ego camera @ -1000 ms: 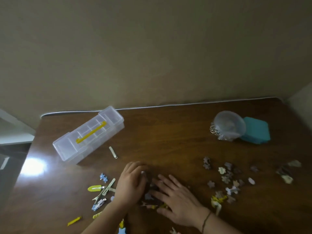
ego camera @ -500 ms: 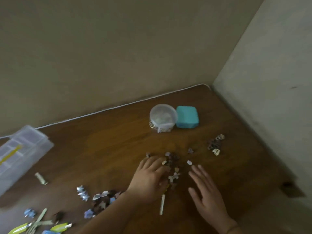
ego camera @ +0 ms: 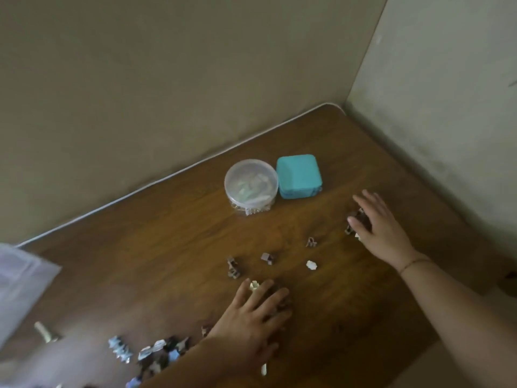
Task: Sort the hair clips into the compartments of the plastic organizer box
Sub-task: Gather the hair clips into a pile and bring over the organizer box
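The clear organizer box (ego camera: 19, 278) is lying at the table's (ego camera: 167, 247) left edge. The left hand (ego camera: 251, 315) is pressing spread fingers onto small clips; the right hand (ego camera: 377, 222), fingers splayed, is covering brown claw clips (ego camera: 356, 219).

round tub (ego camera: 251, 184) left of square case (ego camera: 298, 176), touching

I take this for a room in a home: a brown wood-grain table (ego camera: 173, 247) pushed into a corner of plain beige walls (ego camera: 167, 79), with a small teal case (ego camera: 298, 176), a round clear tub (ego camera: 251, 180) and scattered little hair clips (ego camera: 267, 258) on it.
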